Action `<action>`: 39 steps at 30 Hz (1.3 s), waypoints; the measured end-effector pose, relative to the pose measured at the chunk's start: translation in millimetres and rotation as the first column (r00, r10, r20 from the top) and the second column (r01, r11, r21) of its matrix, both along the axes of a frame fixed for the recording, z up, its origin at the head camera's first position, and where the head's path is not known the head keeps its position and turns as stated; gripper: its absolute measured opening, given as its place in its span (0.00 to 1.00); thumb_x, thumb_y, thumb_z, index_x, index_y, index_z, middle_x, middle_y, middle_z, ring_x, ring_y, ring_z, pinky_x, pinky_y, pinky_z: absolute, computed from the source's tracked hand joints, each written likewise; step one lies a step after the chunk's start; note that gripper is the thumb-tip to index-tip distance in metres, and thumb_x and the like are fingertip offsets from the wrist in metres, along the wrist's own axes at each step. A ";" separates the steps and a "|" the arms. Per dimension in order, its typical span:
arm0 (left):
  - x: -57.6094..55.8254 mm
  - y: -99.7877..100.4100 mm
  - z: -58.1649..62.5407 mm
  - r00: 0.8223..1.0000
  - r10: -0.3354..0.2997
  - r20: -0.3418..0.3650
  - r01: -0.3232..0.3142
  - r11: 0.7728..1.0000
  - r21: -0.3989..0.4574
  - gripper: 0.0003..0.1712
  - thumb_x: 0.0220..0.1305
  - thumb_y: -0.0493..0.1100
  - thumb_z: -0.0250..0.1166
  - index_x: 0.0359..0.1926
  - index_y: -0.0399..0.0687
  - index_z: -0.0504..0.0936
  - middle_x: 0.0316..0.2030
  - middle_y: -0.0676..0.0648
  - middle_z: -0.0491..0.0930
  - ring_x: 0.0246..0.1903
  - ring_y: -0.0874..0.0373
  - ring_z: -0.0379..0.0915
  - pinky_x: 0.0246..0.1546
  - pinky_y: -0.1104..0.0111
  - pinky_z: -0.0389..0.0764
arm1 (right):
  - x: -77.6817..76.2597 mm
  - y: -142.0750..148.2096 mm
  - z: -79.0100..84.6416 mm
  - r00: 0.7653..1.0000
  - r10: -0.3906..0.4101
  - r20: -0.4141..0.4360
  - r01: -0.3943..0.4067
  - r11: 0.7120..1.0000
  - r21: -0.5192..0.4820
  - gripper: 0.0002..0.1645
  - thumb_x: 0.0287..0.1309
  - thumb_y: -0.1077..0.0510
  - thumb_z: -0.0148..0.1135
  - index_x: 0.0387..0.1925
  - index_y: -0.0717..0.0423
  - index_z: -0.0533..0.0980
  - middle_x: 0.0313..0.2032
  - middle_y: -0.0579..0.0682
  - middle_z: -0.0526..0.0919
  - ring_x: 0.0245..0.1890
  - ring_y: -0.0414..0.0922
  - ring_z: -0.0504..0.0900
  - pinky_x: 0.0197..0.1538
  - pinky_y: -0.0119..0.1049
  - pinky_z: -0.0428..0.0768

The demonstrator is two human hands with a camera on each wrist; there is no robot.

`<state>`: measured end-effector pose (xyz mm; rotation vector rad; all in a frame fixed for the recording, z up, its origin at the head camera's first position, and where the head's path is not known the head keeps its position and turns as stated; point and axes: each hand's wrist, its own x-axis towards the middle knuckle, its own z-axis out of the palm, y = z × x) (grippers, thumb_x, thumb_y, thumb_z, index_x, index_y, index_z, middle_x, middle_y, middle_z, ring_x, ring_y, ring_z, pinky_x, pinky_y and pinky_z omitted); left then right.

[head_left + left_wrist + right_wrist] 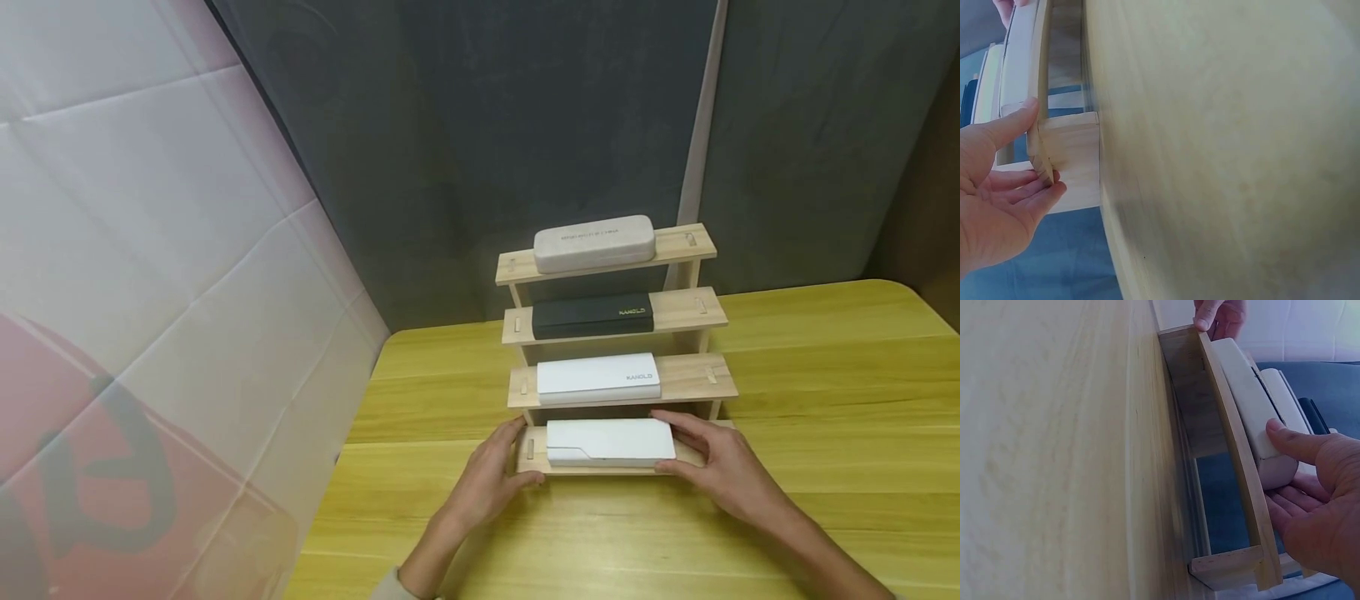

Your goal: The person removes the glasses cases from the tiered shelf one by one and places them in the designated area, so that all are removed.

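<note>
A stepped wooden rack [528, 454] stands on the table, one case on each of its tiers. On the lowest board lies a white glasses case [611, 440] with a flap line across its front. My right hand [723, 467] holds this case by its right end; the right wrist view shows the thumb on one face of the case [1250, 419] and the fingers at its end. With my left hand [483, 477] I grip the left end of the lowest board [1041, 134], thumb at the front edge and fingertips around the end.
Higher up sit another white case [597, 379], a black case [592, 317] and a pale grey case [594, 244] on the top tier. A dark grey curtain [487, 150] hangs behind the yellow wood-grain table [840, 400]. White fabric [150, 208] borders the left side.
</note>
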<state>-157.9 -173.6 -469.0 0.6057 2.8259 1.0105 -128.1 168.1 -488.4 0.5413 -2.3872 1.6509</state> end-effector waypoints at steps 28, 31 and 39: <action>-4.0 -2.5 -3.9 0.999 -0.013 -0.052 0.013 1.000 -0.001 0.49 0.59 0.45 0.81 0.75 0.32 0.68 0.71 0.35 0.73 0.70 0.39 0.70 0.71 0.48 0.73 | 16.6 14.0 11.7 0.995 -0.046 0.090 0.051 0.997 -0.052 0.36 0.56 0.61 0.82 0.67 0.59 0.80 0.62 0.62 0.83 0.56 0.28 0.80 0.54 0.28 0.85; -4.2 -2.6 -3.9 0.999 -0.014 -0.047 0.015 1.000 0.003 0.49 0.59 0.45 0.81 0.75 0.32 0.68 0.71 0.35 0.73 0.70 0.39 0.70 0.71 0.48 0.73 | 18.4 17.8 15.2 0.994 -0.050 0.099 0.055 0.998 -0.043 0.36 0.56 0.61 0.82 0.67 0.58 0.80 0.62 0.62 0.83 0.57 0.28 0.80 0.55 0.26 0.84; -4.4 -3.1 -4.7 0.999 -0.012 -0.044 0.013 1.000 0.012 0.49 0.59 0.45 0.81 0.75 0.32 0.69 0.71 0.36 0.74 0.70 0.40 0.71 0.71 0.48 0.74 | 23.3 28.4 28.0 0.991 -0.059 0.116 0.063 0.998 -0.027 0.34 0.59 0.59 0.80 0.67 0.55 0.81 0.65 0.64 0.80 0.57 0.28 0.81 0.56 0.27 0.84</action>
